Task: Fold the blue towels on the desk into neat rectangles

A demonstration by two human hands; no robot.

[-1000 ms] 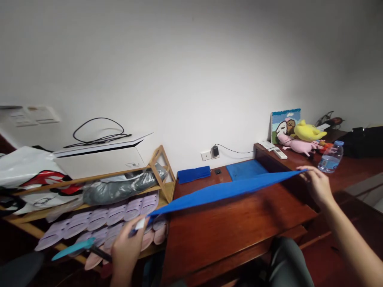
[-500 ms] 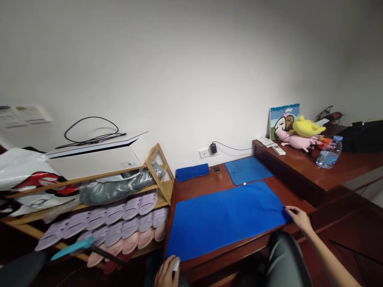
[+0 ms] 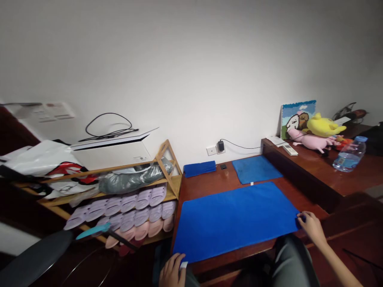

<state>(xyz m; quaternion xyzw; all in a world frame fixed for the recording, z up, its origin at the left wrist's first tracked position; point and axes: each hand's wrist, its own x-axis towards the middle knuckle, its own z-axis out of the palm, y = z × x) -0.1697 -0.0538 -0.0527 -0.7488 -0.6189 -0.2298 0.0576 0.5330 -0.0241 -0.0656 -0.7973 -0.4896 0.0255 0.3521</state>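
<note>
A blue towel (image 3: 236, 221) lies spread almost flat on the brown wooden desk (image 3: 206, 187). At its near left corner, my left hand (image 3: 172, 272) is closed on the cloth, beside a small white tag (image 3: 183, 264). My right hand (image 3: 311, 228) pinches the near right corner between thumb and fingers. Behind it is a second, lighter blue cloth (image 3: 256, 169), flat against the desk. A folded blue towel (image 3: 200, 168) rests near the wall.
A raised desk section on the right bears a water bottle (image 3: 350, 154), plush toys (image 3: 311, 140), a remote (image 3: 290, 149) and a picture (image 3: 299, 117). To the left stands a wooden rack (image 3: 175, 185) with slippers (image 3: 128, 201) and a white box (image 3: 113, 154).
The view has turned a little to the left, so everything sits further right. Creases at the towel's right corner have smoothed out. Both hands keep hold of their corners.
</note>
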